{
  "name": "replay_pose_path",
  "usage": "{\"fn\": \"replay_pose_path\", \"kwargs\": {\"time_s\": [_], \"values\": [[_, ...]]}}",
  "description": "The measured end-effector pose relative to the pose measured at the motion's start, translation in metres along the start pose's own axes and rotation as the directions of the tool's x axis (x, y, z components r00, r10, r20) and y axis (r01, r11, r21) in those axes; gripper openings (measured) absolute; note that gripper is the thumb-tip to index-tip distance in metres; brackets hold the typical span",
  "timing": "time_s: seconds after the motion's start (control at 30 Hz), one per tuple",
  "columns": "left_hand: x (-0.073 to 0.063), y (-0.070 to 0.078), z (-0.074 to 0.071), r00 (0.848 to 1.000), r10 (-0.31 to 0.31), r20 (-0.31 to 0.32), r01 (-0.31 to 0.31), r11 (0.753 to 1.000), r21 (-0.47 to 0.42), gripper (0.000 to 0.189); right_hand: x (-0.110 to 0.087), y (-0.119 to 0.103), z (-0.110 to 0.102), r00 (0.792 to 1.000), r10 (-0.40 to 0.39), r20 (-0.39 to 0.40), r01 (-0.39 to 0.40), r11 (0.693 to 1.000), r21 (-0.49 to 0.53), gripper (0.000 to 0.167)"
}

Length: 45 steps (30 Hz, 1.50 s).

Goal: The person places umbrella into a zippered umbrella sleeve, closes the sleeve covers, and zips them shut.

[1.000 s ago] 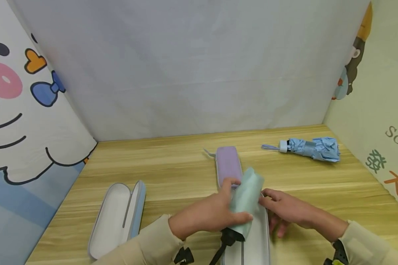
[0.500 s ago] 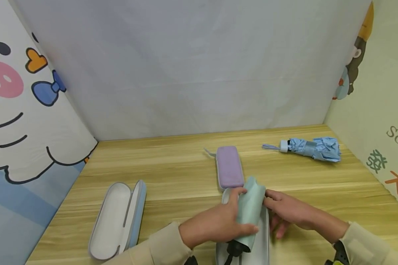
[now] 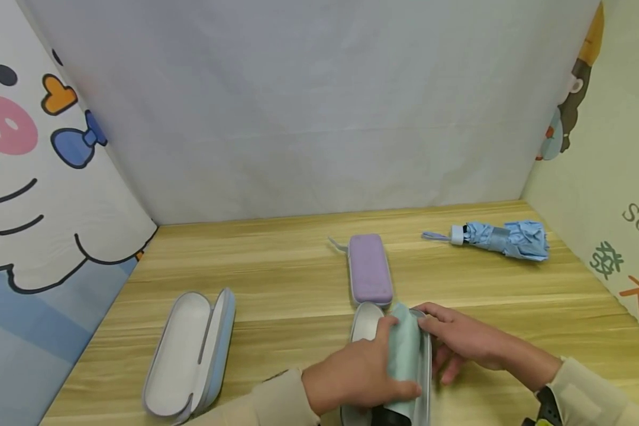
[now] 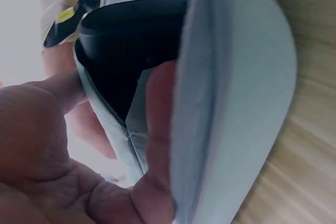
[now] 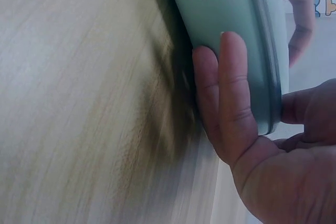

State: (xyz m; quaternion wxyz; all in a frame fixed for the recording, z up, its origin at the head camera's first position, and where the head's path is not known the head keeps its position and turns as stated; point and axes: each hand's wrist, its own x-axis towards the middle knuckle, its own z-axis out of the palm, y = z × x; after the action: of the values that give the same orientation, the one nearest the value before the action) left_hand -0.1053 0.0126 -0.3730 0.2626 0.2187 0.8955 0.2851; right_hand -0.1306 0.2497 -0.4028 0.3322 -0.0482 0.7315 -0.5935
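A folded mint-green umbrella (image 3: 404,358) with a black handle (image 4: 131,30) lies inside an open mint case (image 3: 366,322), which is white inside. My left hand (image 3: 359,373) holds the umbrella across its middle, the thumb toward the handle end. In the left wrist view a finger of that hand sits between the umbrella and the case wall (image 4: 252,98). My right hand (image 3: 465,338) grips the far right end of the case. The right wrist view shows two fingers against the outer wall (image 5: 220,9) and the thumb at the rim.
A purple zipped case (image 3: 370,269) lies just behind the mint case. Farther right is a folded blue umbrella (image 3: 503,239). An open blue case (image 3: 176,361), white inside, lies at left on the wooden table (image 3: 277,266). Fabric walls enclose the back and sides.
My left hand has moved right and toward me, lowering the umbrella from a tilt above the case down into it. My right hand has stayed at the case's end.
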Motion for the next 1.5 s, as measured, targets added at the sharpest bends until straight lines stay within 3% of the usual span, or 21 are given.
{"fn": "replay_pose_path", "kwargs": {"time_s": [0.1, 0.23, 0.43, 0.7, 0.9, 1.07, 1.2, 1.37, 1.5], "values": [[0.003, 0.002, 0.006, 1.000, -0.006, -0.008, 0.007, 0.995, 0.101, 0.106, -0.001, 0.000, 0.000, 1.000, -0.008, 0.005, 0.008, 1.000, 0.000, 0.052], [0.004, 0.003, 0.008, 0.999, -0.018, 0.026, 0.013, 0.984, 0.178, 0.118, -0.001, 0.000, 0.000, 1.000, -0.003, -0.001, 0.003, 1.000, 0.006, 0.051], [0.005, 0.001, 0.010, 0.997, -0.020, 0.080, -0.009, 0.936, 0.352, 0.138, -0.001, 0.001, 0.000, 1.000, 0.005, -0.008, -0.005, 1.000, 0.012, 0.051], [0.005, -0.003, 0.017, 0.994, 0.067, 0.084, -0.092, 0.934, 0.345, 0.131, 0.000, 0.001, 0.000, 1.000, -0.010, -0.014, 0.010, 1.000, 0.002, 0.058], [0.001, -0.005, 0.015, 0.993, 0.091, 0.071, -0.111, 0.929, 0.353, 0.128, 0.001, -0.002, 0.002, 1.000, -0.001, -0.013, 0.001, 0.999, -0.045, 0.067], [-0.004, 0.001, 0.009, 0.991, 0.121, 0.052, -0.132, 0.916, 0.379, 0.113, 0.001, -0.002, 0.007, 1.000, -0.013, -0.011, 0.013, 0.998, -0.069, 0.061], [-0.007, 0.005, -0.003, 0.989, 0.139, 0.052, -0.148, 0.893, 0.424, 0.087, 0.000, 0.000, 0.007, 0.999, -0.052, 0.010, 0.053, 0.997, -0.060, 0.053], [-0.008, 0.003, -0.022, 0.986, 0.159, 0.051, -0.167, 0.922, 0.351, 0.061, 0.000, 0.003, 0.005, 0.998, -0.059, 0.022, 0.060, 0.997, -0.051, 0.053], [-0.011, -0.005, -0.035, 0.979, 0.197, -0.058, -0.160, 0.908, 0.387, 0.046, 0.001, 0.003, 0.004, 0.998, -0.058, 0.013, 0.059, 0.997, -0.056, 0.054]]}}
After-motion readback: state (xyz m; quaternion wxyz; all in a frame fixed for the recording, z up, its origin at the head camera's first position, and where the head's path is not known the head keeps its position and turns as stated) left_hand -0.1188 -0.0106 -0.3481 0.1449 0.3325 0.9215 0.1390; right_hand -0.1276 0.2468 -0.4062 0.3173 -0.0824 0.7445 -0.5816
